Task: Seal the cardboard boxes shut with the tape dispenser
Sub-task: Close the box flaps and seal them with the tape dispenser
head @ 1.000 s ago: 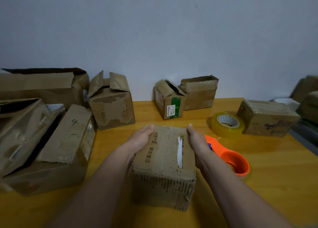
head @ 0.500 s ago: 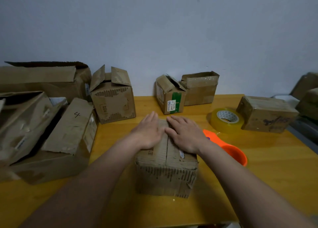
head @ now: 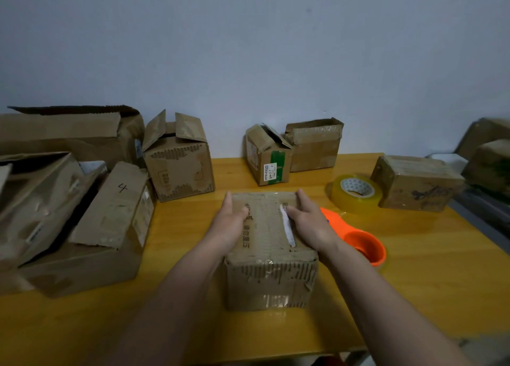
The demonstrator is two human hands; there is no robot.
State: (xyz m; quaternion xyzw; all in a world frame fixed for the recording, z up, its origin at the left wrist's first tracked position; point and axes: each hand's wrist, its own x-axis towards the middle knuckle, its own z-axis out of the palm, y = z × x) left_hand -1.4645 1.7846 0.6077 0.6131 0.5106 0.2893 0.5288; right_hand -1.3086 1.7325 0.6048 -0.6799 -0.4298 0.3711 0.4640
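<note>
Slid apart from the centre seam: left hand (head: 230, 222) and right hand (head: 309, 222), fingers straight, pressing box (head: 269, 258) flaps flat; tape dispenser (head: 356, 238) untouched.

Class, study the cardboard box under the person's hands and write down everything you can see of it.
The cardboard box is small, brown and worn, with torn patches baring the ribbing on its front. Its top flaps lie closed; dark printed characters and a white strip run along the top. It stands upright on the yellow wooden table, near the front edge. The left hand and right hand rest flat on its top, fingers straight. The orange tape dispenser lies just right of it.
</note>
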